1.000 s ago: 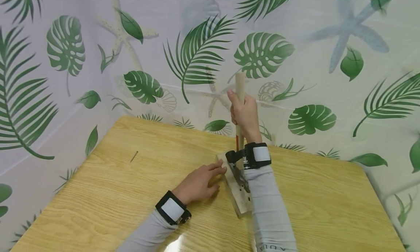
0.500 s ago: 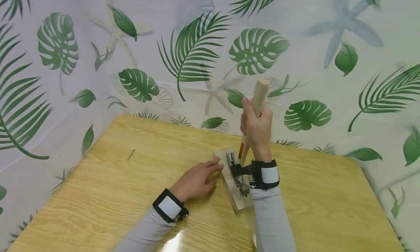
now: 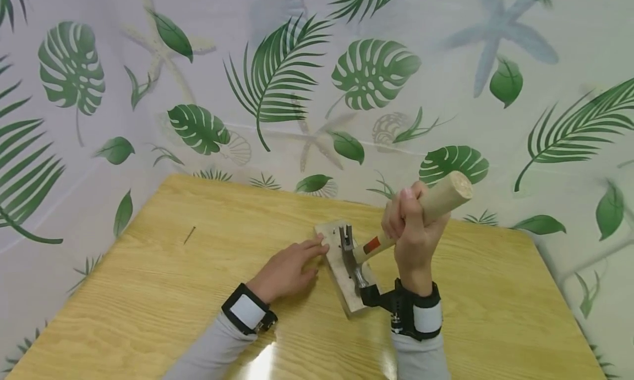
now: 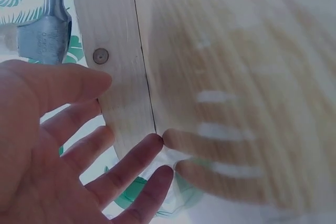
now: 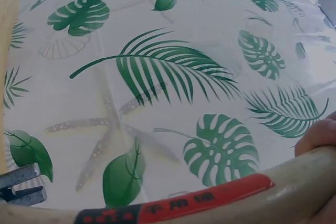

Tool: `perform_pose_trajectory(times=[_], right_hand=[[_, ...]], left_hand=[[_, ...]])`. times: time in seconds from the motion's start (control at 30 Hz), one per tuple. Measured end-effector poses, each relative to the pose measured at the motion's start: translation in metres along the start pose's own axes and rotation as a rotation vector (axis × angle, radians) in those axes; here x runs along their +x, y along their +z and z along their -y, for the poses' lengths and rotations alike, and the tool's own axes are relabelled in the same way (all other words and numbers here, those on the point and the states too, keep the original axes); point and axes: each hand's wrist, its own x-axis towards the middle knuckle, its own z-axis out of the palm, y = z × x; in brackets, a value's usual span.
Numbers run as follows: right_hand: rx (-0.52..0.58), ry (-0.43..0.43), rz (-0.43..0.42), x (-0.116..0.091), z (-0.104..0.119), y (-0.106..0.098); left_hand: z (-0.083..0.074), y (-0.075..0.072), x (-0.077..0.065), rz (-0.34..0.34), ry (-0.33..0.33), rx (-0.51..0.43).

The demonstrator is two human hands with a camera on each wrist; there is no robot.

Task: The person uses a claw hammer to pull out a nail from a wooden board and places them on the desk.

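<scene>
Right hand grips a claw hammer | left hand, fingers loosely extended, touches a wooden block between the hands | done, seemingly: one nail loose, beyond the left hand's left | remaining: unclear, hammer covers part of block

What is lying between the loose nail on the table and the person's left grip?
Only bare tabletop separates the loose nail from the left grip; the head view shows this stretch.

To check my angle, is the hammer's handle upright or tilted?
Tilted: the handle slants rightward from the metal head, its round end showing.
</scene>
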Motion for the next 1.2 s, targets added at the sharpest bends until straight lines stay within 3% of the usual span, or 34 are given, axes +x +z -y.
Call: perform_pose_trajectory(times=[0.13,0.4,0.53,0.77,1.1,1.2], right_hand=[[0.044,-0.007,0.001,-0.003,0.007,0.004],[0.024,0.021,0.0,-0.003,0.034,0.011],[0.061,0.012,0.012,-0.004,0.045,0.018],[0.138,-0.011,0.041,-0.007,0.055,0.028],[0.154,0.007,0.05,-0.007,0.064,0.028],[0.172,0.036,0.071,-0.007,0.065,0.027]], left_hand=[[0.002,0.001,0.0,0.003,-0.014,-0.002],[0.001,-0.004,-0.001,0.014,0.004,0.023],[-0.007,-0.01,-0.001,-0.034,0.018,0.003],[-0.027,-0.015,0.001,-0.115,0.125,-0.251],[-0.034,-0.013,0.006,-0.175,0.173,-0.224],[-0.035,-0.013,0.005,-0.222,0.185,-0.225]])
